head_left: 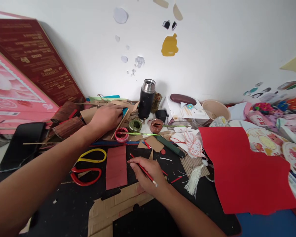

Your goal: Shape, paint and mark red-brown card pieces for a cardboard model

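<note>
My right hand is closed on a red pencil with a white eraser end, its tip up near a reddish-pink painted cardboard rectangle. My left hand reaches into a heap of cardboard scraps at the back. Its fingers curl down among the pieces, and what they grip is hidden. Scissors with one yellow and one red handle lie left of the rectangle. A cut brown cardboard sheet lies at the front, partly under my right forearm.
Open jars of pink paint, green paint and brown paint stand before a black thermos. A green-handled cutter lies nearby. Red paper and a white tassel are at right, a black phone at left.
</note>
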{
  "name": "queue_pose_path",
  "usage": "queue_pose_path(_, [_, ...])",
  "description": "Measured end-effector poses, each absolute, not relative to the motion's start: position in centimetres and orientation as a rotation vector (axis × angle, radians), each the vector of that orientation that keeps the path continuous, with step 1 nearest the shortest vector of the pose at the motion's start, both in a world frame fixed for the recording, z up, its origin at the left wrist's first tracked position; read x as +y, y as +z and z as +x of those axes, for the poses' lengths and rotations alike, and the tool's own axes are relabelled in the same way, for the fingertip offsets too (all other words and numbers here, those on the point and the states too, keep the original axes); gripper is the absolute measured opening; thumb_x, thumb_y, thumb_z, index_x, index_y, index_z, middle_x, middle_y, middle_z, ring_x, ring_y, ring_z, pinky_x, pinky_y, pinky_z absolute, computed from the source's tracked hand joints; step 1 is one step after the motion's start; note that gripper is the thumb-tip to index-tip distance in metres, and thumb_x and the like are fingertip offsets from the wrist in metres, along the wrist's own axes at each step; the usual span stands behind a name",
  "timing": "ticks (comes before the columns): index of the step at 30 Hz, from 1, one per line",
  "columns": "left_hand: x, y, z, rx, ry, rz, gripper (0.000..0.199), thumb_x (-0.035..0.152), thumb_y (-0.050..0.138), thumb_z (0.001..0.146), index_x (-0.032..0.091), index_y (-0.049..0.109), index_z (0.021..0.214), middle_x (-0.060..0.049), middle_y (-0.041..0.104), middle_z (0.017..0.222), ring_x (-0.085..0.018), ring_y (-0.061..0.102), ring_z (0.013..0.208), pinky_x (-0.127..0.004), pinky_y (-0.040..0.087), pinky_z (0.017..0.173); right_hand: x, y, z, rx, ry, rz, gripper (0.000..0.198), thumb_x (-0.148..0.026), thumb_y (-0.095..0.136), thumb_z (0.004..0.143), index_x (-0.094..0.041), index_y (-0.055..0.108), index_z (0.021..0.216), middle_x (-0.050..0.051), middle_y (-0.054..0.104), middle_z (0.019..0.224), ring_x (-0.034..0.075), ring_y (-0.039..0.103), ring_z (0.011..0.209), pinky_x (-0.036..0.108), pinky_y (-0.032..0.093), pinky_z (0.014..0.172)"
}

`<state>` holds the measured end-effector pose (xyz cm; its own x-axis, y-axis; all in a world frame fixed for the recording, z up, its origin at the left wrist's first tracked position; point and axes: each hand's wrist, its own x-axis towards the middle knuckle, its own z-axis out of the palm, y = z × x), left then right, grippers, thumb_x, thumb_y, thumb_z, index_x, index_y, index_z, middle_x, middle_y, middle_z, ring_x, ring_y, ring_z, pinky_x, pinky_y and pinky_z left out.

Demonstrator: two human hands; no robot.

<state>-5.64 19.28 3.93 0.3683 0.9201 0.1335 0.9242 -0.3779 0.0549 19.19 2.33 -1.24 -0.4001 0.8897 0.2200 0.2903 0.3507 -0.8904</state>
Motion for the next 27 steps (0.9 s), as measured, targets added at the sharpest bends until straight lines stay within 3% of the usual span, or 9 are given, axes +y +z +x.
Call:
queue_pose_path(6, [20.5, 5.4, -6.0, -1.908, -0.227, -2.419, 0.04, 0.038, 0.046, 0.104, 0.018, 0.081, 0.11, -0.019, 0.082, 0.112, -0.038, 0.074, 0.107, -0.044, 0.053, 0.09, 2.3, -1.4, 19.2, -1.885, 1.045, -1.019, 0.024, -0.033, 0.059, 0.111, -0.023, 0.081, 0.114, 0.003, 0.083, 0.092, 0.017, 0.078, 0.078, 0.024, 0.058, 0.078])
queue_pose_path(12, [21.3, 6.5, -7.1, -2.14, -0.668, -2.511, 0.034, 0.039, 0.052, 0.099, 0.02, 0.078, 0.11, -0.008, 0.085, 0.109, -0.026, 0.075, 0.096, -0.033, 0.053, 0.086, 2.3, -1.6, 19.2, -1.901, 1.033, -1.022, 0.024, -0.033, 0.059, 0.111, -0.023, 0.081, 0.115, 0.003, 0.083, 0.092, 0.017, 0.079, 0.079, 0.024, 0.058, 0.078])
queue_pose_path(17, [19.3, 8.0, -7.0, -2.178, -1.026, -2.436, 0.034, 0.044, 0.056, 0.096, 0.021, 0.079, 0.107, -0.006, 0.085, 0.104, -0.025, 0.076, 0.095, -0.032, 0.054, 0.085, 2.2, -1.8, 19.3, -1.902, 1.024, -1.006, 0.023, -0.032, 0.06, 0.111, -0.023, 0.081, 0.115, 0.003, 0.082, 0.089, 0.017, 0.078, 0.078, 0.024, 0.056, 0.075])
queue_pose_path(22, [13.8, 10.2, -5.9, -2.046, -1.257, -2.294, 0.029, 0.039, 0.062, 0.102, 0.018, 0.078, 0.114, -0.004, 0.085, 0.107, -0.019, 0.074, 0.097, -0.029, 0.053, 0.089, 2.2, -1.5, 19.3, -1.894, 1.022, -0.994, 0.023, -0.032, 0.06, 0.111, -0.024, 0.081, 0.115, 0.003, 0.081, 0.09, 0.017, 0.077, 0.077, 0.025, 0.055, 0.074])
queue_pose_path(27, [6.8, 9.9, -5.6, -1.552, -1.184, -2.339, 0.011, 0.026, 0.063, 0.107, 0.021, 0.073, 0.109, -0.004, 0.08, 0.102, -0.018, 0.074, 0.094, -0.03, 0.057, 0.087, 2.4, -1.5, 19.5, -1.79, 1.1, -1.027, 0.027, -0.037, 0.06, 0.112, -0.024, 0.083, 0.116, -0.001, 0.074, 0.073, 0.014, 0.068, 0.059, 0.025, 0.054, 0.067])
